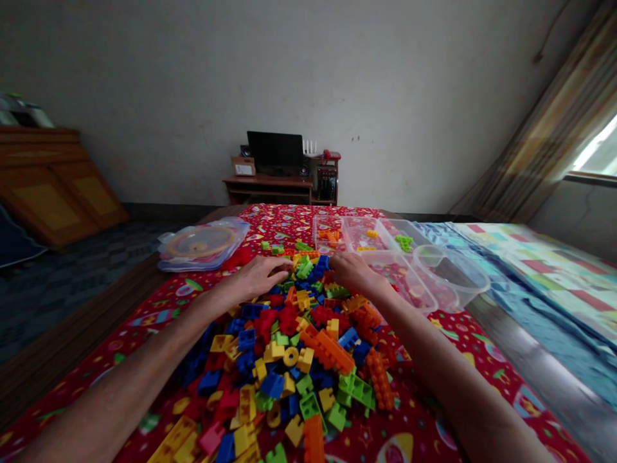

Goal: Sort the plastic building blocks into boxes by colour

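A big heap of toy building blocks [274, 350] in red, yellow, blue, green and orange covers the middle of the table. At the heap's far left edge is my left hand [264, 275], its thumb and fingers apart, with no block clearly held. My right hand [355, 271] reaches down onto the far right side of the heap, beside a blue block [322, 263]; its fingertips are hidden. Between the two hands lie green blocks [304, 265]. Long orange blocks [332, 350] rest on top of the heap, nearer to me.
Clear plastic containers [427, 302] stand at the right; some hold a few orange, yellow or green blocks. Stacked clear lids [205, 241] lie at the left. A red patterned cloth [482, 370] covers the table. A bed [544, 276] is at the right, a desk with a monitor [274, 151] behind.
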Available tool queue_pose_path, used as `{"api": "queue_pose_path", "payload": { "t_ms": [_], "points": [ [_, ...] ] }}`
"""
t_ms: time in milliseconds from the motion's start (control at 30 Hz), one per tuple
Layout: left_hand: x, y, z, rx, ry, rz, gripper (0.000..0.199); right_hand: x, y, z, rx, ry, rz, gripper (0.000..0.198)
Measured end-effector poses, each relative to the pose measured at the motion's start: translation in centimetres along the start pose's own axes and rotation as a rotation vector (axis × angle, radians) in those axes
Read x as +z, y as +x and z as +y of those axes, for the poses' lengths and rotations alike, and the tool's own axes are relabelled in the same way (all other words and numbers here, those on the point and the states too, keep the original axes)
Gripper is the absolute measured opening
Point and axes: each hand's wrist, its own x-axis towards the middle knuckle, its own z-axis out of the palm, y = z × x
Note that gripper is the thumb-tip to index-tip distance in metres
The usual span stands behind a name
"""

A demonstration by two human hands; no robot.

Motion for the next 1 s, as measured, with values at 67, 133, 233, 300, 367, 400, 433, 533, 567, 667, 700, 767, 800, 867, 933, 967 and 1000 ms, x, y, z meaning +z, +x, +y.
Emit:
{"api": "queue_pose_path", "payload": {
  "t_ms": [67,133,233,300,367,400,433,533,567,667,700,767,800,867,933,967,1000],
  "points": [
    [0.0,0.0,-0.1,0.009,-0.004,0.009,0.04,-0.8,-0.1,0.3,0.019,0.017,0.007,0.025],
    [0.0,0.0,-0.1,0.015,-0.003,0.006,0.039,-1.7,-0.3,0.6,0.013,0.057,0.033,0.024],
    [-0.1,-0.1,0.0,0.005,0.036,0.0,0.038,-2.8,-0.7,1.2,0.005,0.122,0.058,0.024],
    [-0.1,-0.1,0.1,-0.007,0.076,0.001,0.038,-3.4,-0.9,1.7,0.035,0.166,0.08,0.026],
    [0.0,-0.1,0.0,-0.011,0.104,-0.002,0.038,-3.7,-0.9,2.3,0.056,0.226,0.118,0.028],
    [0.1,-0.1,-0.1,-0.007,0.108,-0.003,0.038,-3.8,-0.8,2.5,0.065,0.254,0.146,0.029],
    [0.1,-0.1,-0.2,-0.001,0.106,0.0,0.038,-3.7,-0.8,2.7,0.07,0.276,0.174,0.029],
    [0.1,0.0,-0.6,0.017,0.088,0.042,0.038,-3.3,-0.6,3.1,0.081,0.314,0.242,0.028],
    [0.1,0.0,-0.7,0.021,0.086,0.065,0.038,-3.1,-0.5,3.1,0.082,0.328,0.262,0.027],
    [-0.1,0.2,-1.2,0.033,0.098,0.149,0.038,-3.0,0.3,3.2,0.118,0.364,0.369,0.024],
    [-0.1,0.3,-1.4,0.036,0.105,0.178,0.037,-3.1,0.8,3.2,0.147,0.365,0.419,0.024],
    [-0.1,0.4,-2.0,0.039,0.116,0.225,0.038,-3.6,1.9,3.3,0.224,0.343,0.502,0.026],
    [-0.2,0.4,-2.4,0.04,0.12,0.239,0.038,-3.9,2.6,3.4,0.266,0.32,0.529,0.027],
    [-0.3,0.4,-3.5,0.027,0.13,0.248,0.039,-4.5,3.6,3.5,0.339,0.257,0.562,0.031],
    [-0.6,0.3,-4.7,-0.009,0.145,0.227,0.04,-4.8,4.0,3.1,0.361,0.211,0.575,0.035],
    [-0.8,0.2,-5.3,-0.036,0.149,0.207,0.042,-4.7,3.9,2.8,0.337,0.21,0.563,0.035],
    [-0.9,0.2,-5.8,-0.064,0.149,0.183,0.044,-4.6,3.5,2.2,0.287,0.23,0.53,0.035]
  ]
}}
